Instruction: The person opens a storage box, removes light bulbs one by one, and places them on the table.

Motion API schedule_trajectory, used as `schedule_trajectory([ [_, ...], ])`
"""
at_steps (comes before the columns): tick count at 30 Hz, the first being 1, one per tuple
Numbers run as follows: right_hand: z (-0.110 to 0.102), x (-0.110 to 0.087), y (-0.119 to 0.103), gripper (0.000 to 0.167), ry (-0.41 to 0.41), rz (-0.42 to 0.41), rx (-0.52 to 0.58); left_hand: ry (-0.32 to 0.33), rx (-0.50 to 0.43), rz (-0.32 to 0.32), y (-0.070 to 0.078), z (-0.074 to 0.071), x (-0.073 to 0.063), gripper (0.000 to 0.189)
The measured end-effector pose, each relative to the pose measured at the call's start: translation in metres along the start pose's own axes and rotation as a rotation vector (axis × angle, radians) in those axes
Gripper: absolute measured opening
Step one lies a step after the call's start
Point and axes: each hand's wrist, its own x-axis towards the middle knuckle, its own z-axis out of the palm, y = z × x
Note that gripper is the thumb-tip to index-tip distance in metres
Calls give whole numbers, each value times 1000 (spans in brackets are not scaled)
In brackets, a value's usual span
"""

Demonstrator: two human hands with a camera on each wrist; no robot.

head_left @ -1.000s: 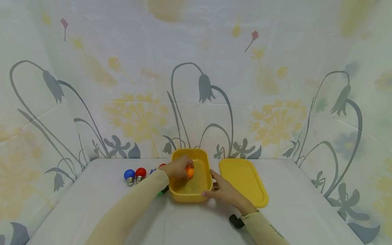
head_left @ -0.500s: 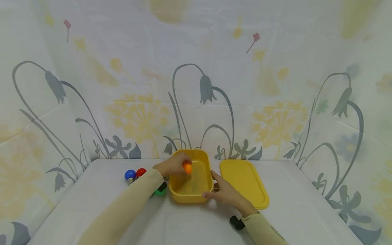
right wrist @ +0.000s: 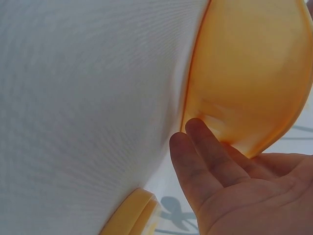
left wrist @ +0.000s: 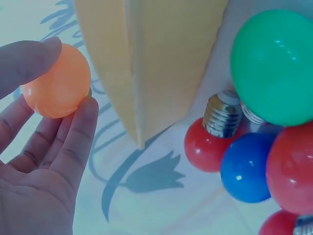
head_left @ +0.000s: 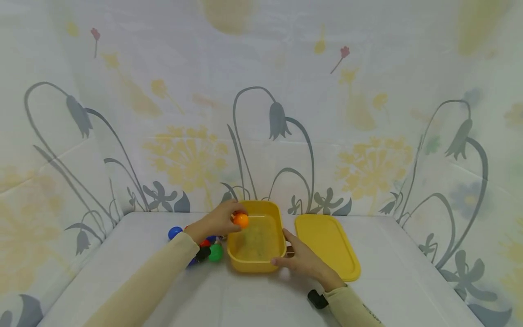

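Observation:
My left hand (head_left: 220, 219) pinches a smooth orange ball (head_left: 241, 221) between thumb and fingers, over the left rim of a yellow plastic box (head_left: 261, 267). In the left wrist view, the thumb and fingertips cover parts of the orange ball (left wrist: 61, 88); no screw base shows on it. My right hand (head_left: 304, 259) rests against the near right corner of the box, thumb at the front and fingers along the side. In the right wrist view, its fingers (right wrist: 215, 152) lie nearly straight against the box wall (right wrist: 249, 63).
Several coloured light bulbs lie left of the box, among them a green bulb (head_left: 215, 252) and a blue bulb (head_left: 175, 233); the left arm hides some. A flat yellow lid (head_left: 327, 247) lies right of the box. Patterned cloth (head_left: 261, 150) hangs behind the white table.
My left hand has lifted the orange ball up from inside the box and moved left to its rim. More bulbs show beneath the left arm. The right hand stays at the box.

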Motion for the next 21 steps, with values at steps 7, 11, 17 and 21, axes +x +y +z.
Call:
schedule_trajectory([
  [7,-1,-1,0,100,4,2,-4,72,-55,-21,-1,-11,-29,34],
  [11,-2,-1,-1,101,3,3,0,113,-73,-32,-6,-15,-48,36],
  [17,-2,-1,-1,100,7,7,6,153,-116,-80,-11,-19,-78,39],
  [21,-1,-1,1,100,6,11,-1,189,-79,-116,-20,-18,-102,39],
])
